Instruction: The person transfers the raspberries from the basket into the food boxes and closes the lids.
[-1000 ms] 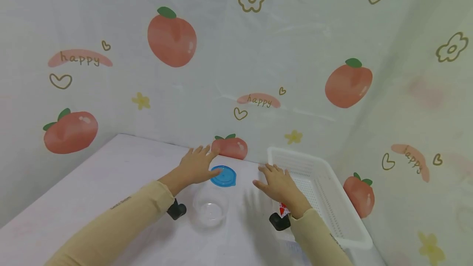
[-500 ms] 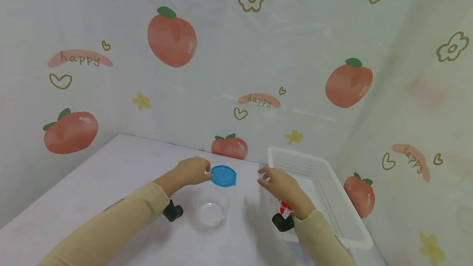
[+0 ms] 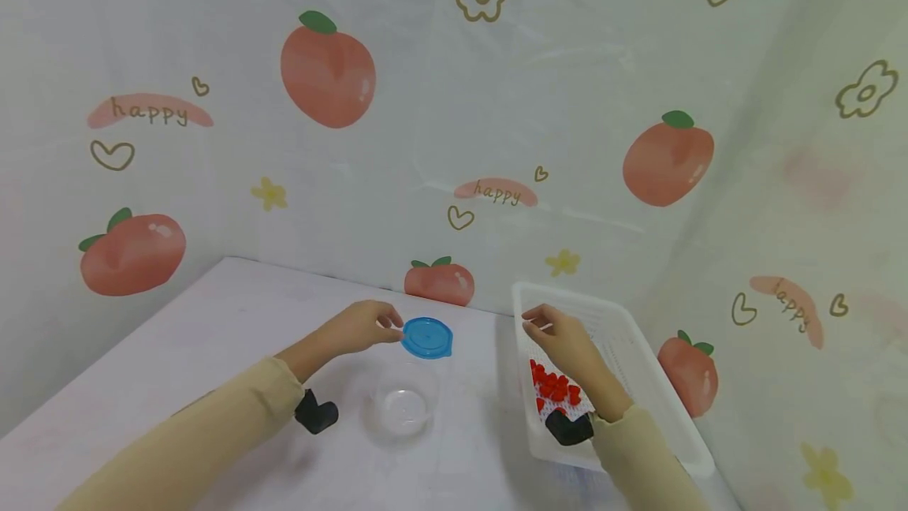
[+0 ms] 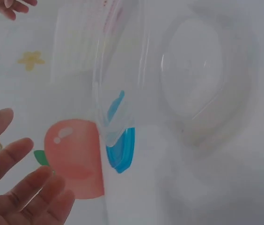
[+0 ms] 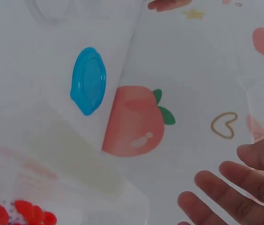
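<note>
My left hand [image 3: 363, 326] hovers beside the left edge of a blue lid [image 3: 427, 337], fingers relaxed and holding nothing; the left wrist view shows its spread fingers [image 4: 29, 187]. Nearer to me on the table stands a clear round bowl [image 3: 403, 404]. Above the left side of a white basket [image 3: 681, 424] is my right hand [image 3: 567, 341], loosely bent and empty. Small red pieces [image 3: 555, 386] lie in the basket below that hand, and also show in the right wrist view's lower left corner.
A white table [image 3: 234, 306] meets a hanging sheet [image 3: 426, 101] printed with fruit, hearts and flowers. The basket stands along the table's right side. A black device [image 3: 316, 412] is at the left wrist, another [image 3: 569, 427] at the right.
Both hands were spread and have relaxed into a looser bend. My right hand has moved right over the basket, uncovering the red pieces; my left forearm has shifted slightly left.
</note>
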The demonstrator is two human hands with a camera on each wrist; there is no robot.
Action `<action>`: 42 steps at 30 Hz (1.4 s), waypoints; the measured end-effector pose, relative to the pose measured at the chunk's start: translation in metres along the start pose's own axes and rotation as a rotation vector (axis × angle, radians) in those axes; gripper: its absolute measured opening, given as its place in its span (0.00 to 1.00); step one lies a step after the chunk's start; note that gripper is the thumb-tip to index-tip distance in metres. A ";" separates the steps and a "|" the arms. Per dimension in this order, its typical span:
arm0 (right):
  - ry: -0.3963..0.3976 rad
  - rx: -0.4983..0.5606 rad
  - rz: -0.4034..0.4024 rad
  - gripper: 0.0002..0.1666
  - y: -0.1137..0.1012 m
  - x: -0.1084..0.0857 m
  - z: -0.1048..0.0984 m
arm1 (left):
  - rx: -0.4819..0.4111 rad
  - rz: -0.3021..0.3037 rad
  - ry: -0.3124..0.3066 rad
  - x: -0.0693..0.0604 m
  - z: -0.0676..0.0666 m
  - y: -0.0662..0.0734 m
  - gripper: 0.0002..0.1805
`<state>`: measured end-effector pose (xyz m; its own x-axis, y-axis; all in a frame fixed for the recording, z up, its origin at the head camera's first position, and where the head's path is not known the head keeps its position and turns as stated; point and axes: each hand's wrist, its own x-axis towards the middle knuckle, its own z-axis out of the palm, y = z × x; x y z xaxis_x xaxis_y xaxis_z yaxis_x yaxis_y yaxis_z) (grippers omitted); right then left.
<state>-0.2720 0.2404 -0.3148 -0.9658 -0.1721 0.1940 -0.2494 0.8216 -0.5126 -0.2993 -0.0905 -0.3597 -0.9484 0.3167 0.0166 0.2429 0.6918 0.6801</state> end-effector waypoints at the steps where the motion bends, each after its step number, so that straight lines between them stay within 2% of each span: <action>1: 0.011 0.004 -0.002 0.15 0.003 0.000 -0.002 | -0.039 -0.003 -0.002 0.000 0.001 -0.003 0.15; 9: 0.038 0.038 0.001 0.12 0.028 -0.002 -0.013 | -0.336 -0.132 -0.038 -0.008 0.008 -0.019 0.16; 14: 0.010 0.120 0.011 0.14 0.043 -0.001 -0.015 | -0.428 -0.208 -0.071 -0.011 0.015 -0.026 0.20; 20: -0.049 0.215 0.052 0.18 0.055 -0.002 -0.017 | -0.481 -0.256 -0.073 -0.014 0.022 -0.031 0.17; 26: -0.103 0.271 0.069 0.20 0.070 -0.003 -0.020 | -0.519 -0.257 -0.089 -0.018 0.026 -0.033 0.17; 29: -0.136 0.295 0.102 0.20 0.080 -0.002 -0.019 | -0.524 -0.253 -0.090 -0.018 0.028 -0.034 0.18; 36: -0.185 0.306 0.179 0.24 0.099 -0.005 -0.015 | -0.521 -0.280 -0.095 -0.018 0.032 -0.036 0.18; 42: -0.188 0.282 0.251 0.29 0.113 -0.005 -0.011 | -0.513 -0.289 -0.096 -0.017 0.034 -0.039 0.18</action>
<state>-0.2942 0.3400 -0.3644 -0.9888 -0.1032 -0.1082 0.0104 0.6745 -0.7382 -0.2855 -0.1003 -0.4114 -0.9331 0.2359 -0.2714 -0.1740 0.3643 0.9149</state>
